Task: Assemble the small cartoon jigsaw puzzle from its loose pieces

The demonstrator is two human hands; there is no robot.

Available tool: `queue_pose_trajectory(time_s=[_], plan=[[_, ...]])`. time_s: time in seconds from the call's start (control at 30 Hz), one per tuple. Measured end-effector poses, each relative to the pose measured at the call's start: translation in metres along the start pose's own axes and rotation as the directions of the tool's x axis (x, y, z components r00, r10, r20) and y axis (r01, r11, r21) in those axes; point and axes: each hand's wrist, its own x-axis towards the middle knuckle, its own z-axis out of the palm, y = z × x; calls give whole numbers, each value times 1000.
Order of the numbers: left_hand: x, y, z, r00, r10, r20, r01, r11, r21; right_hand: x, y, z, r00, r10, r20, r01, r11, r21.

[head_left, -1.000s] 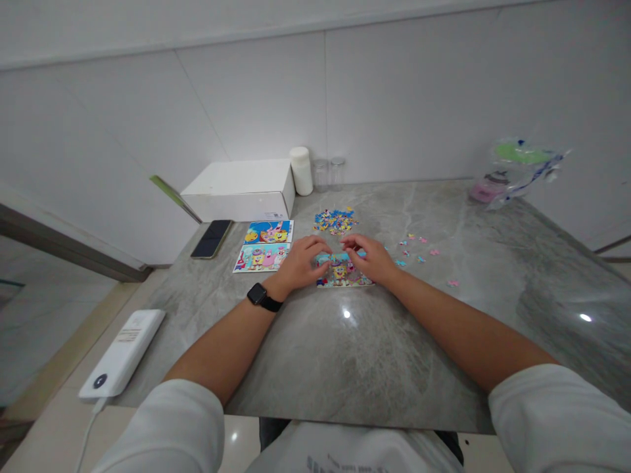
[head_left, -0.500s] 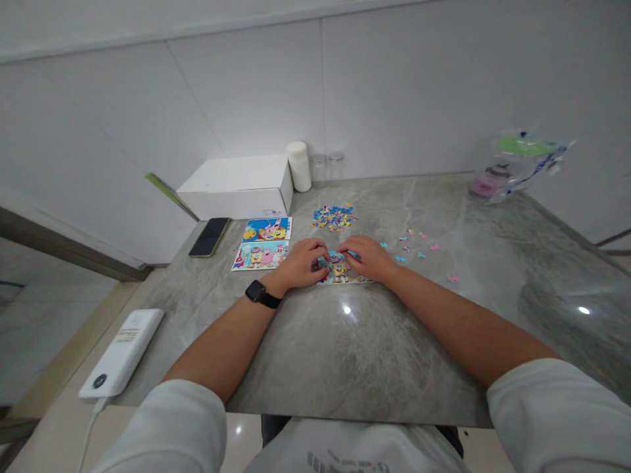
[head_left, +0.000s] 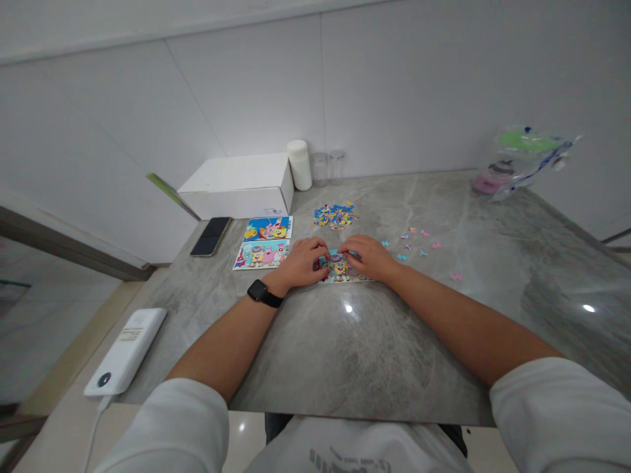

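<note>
A partly covered jigsaw puzzle (head_left: 340, 266) with bright cartoon figures lies flat on the grey table before me. At its left edge rests my left hand (head_left: 308, 263), thumb and fingers curled around that side. My right hand (head_left: 367, 256) reaches over the puzzle's upper right part. Its fingers are bent and pressed together, fingertips down on the picture; whatever they pinch is too small to make out. Loose puzzle pieces (head_left: 402, 257) in pink and light blue lie scattered to the right of my right hand. Behind the puzzle sits a heap of mixed pieces (head_left: 335, 215).
Two printed picture cards (head_left: 261, 254) lie left of my hands, beside a phone (head_left: 211, 236). A white box (head_left: 236, 184), a white bottle (head_left: 299, 165) and two clear jars (head_left: 336, 167) stand behind. A plastic bag (head_left: 513, 164) stands back right; a white power bank (head_left: 125, 351) lies front left.
Both hands stay at the puzzle in nearly the same pose. The whole view has shifted very slightly; nothing on the table has visibly moved.
</note>
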Motion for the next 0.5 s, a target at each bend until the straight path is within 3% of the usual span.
queue_pose_trajectory(time_s=[0.5], plan=[[0, 2, -1, 999, 17, -35, -17, 1000, -17, -1, 2, 1, 1000, -18, 17, 18, 1000, -2]])
